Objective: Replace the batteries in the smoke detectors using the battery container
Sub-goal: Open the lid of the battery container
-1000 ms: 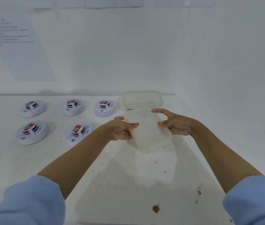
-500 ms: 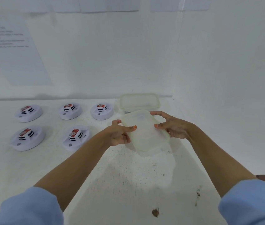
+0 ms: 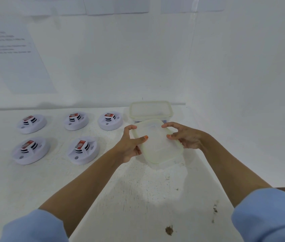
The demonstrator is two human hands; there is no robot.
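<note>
My left hand (image 3: pixel 129 147) and right hand (image 3: pixel 185 138) clutch the tilted battery container (image 3: pixel 157 145), fingers curled; edge grip could slip.

Detectors (image 3: pixel 81 150) left of container (image 3: pixel 150 110); lid (image 3: pixel 157 142) before it.

We see a staged lab bench: white table (image 3: pixel 138 198), bare white walls (image 3: pixel 120 58), instruction sheet (image 3: pixel 14 58) taped at ten o'clock.

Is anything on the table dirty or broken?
Yes, a little. A brown stain marks the white table near its front edge, with smaller dark specks to its right. The five smoke detectors look whole and sit in two tidy rows.
</note>
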